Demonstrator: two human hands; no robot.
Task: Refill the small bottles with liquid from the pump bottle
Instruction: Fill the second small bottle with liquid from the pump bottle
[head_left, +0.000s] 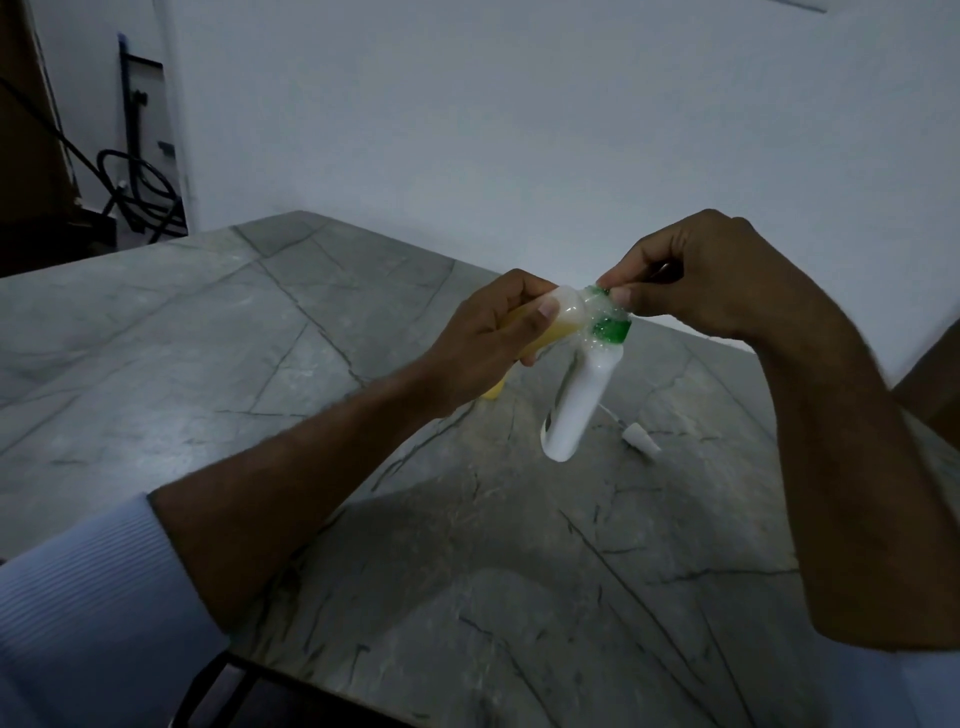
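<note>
1. Nearest us, a white bottle (571, 410) hangs over the middle of the counter (218, 332); the right hand (691, 280) pinches its green neck (610, 330), fingers closed.
2. The left hand (483, 332) wraps a tilted yellow bottle (519, 332), its mouth meeting that neck; we should keep both mouths aligned and squeeze gently.
3. Beyond, a loose white cap (641, 439) lies toward the counter's right edge.
</note>
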